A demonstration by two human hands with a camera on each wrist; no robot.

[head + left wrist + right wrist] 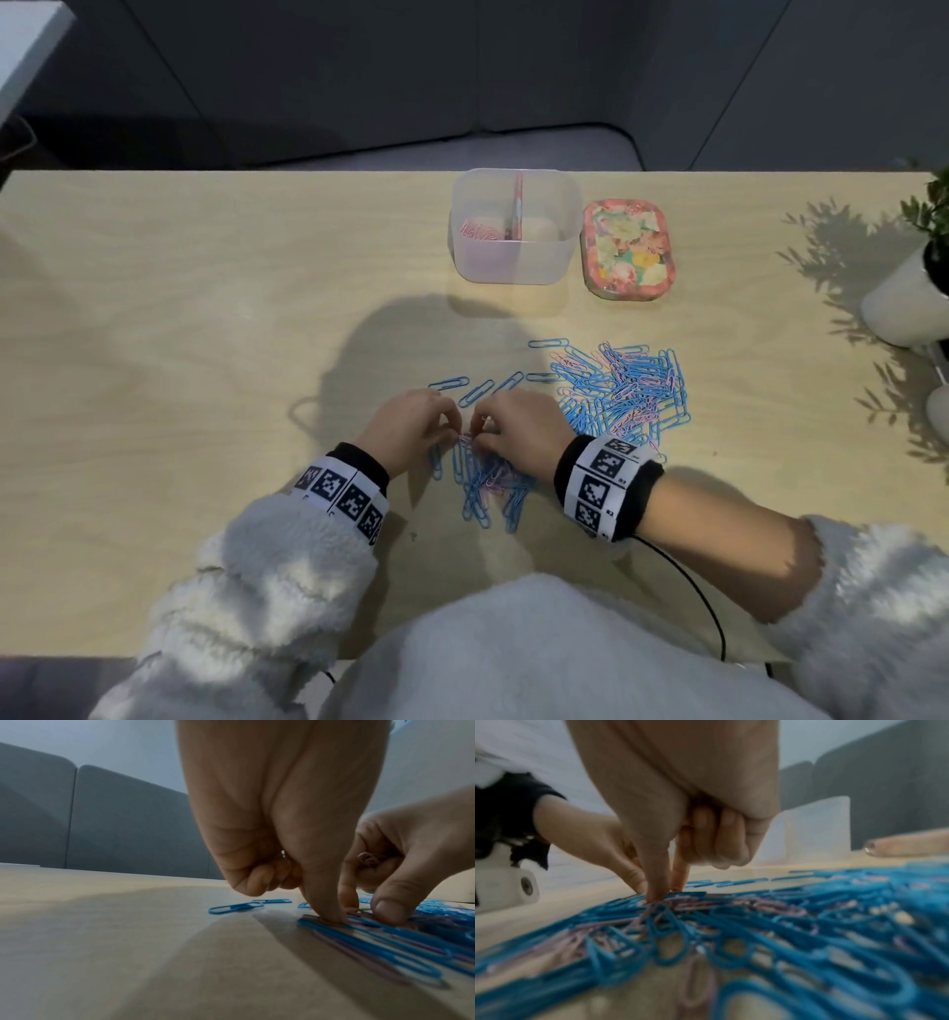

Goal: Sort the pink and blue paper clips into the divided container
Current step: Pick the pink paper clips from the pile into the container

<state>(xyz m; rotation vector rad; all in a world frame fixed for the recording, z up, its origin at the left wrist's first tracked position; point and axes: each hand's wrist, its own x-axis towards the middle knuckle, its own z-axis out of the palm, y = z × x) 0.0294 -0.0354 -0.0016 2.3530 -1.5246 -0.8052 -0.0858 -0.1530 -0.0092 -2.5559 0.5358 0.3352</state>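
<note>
Both hands meet over a small heap of blue and pink paper clips (488, 483) near the table's front. My left hand (452, 429) presses its thumb tip (331, 914) on a blue clip (372, 941); its other fingers are curled with nothing seen in them. My right hand (485, 429) keeps a bunch of pink clips (369, 860) in its curled fingers while its thumb and forefinger pinch into the heap (659, 902). The translucent divided container (513, 257) stands further back, with pink clips (480, 231) in its left compartment; the right one looks bare.
A larger pile of mostly blue clips (626, 390) lies right of my hands. A few single blue clips (477, 390) sit just beyond my fingers. The floral lid (627, 249) rests right of the container, and a white plant pot (909, 303) stands at the table's right edge.
</note>
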